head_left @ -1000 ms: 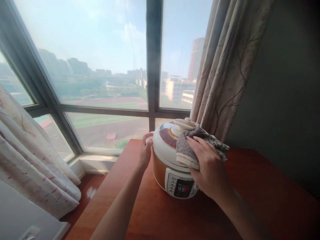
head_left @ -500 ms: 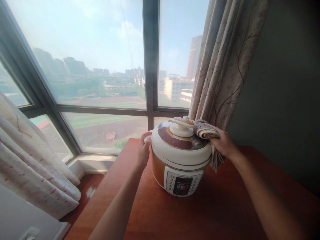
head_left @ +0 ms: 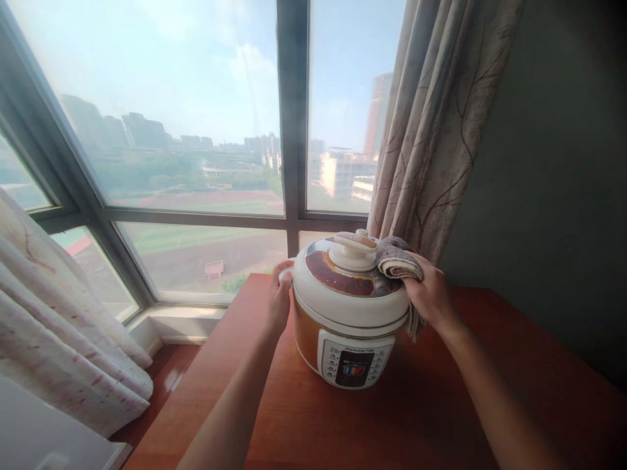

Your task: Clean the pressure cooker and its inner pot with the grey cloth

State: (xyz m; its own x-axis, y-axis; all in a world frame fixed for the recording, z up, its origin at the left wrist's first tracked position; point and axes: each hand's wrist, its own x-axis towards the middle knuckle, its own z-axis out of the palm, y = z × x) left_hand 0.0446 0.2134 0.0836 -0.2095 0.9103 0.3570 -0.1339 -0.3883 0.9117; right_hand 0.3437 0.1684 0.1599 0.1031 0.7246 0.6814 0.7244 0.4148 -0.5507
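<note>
On the left hangs a pale curtain, on the right a greyish curtain (printed with thin branches) beside a dark wall. Beyond the far window frame lie a sports field and, farther right, a reddish tower. Reddish floor shows left of the bench.
</note>
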